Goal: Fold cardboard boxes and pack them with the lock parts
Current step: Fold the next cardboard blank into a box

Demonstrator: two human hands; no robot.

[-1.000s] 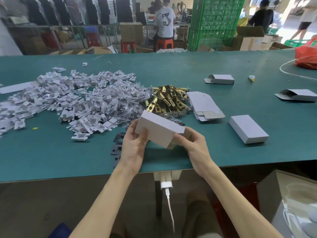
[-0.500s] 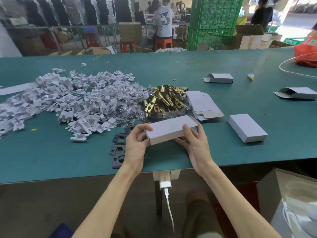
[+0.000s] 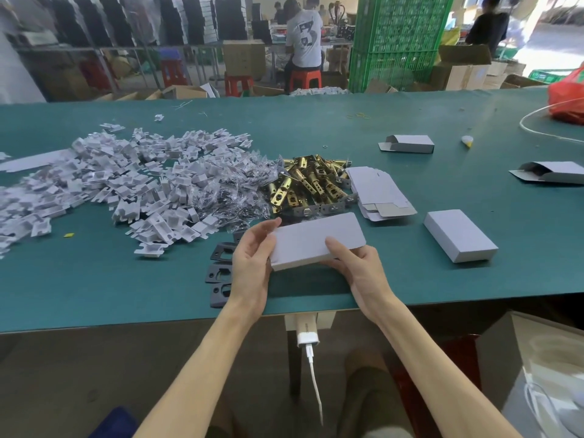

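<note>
Closed grey box (image 3: 316,240) gripped at both ends, left hand (image 3: 252,260) and right hand (image 3: 357,263) above green bench (image 3: 94,289), fingers underneath hidden, dark plates (image 3: 221,270) partly covered by left hand.

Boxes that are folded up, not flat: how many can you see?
4. The held box between left hand and right hand; a closed box right of it; one open-flap box farther back; another at the right edge.

Teal-topped table (image 3: 94,295); behind it stacked green crates (image 3: 398,42), red stools (image 3: 305,79), dark shelving (image 3: 189,20).
</note>
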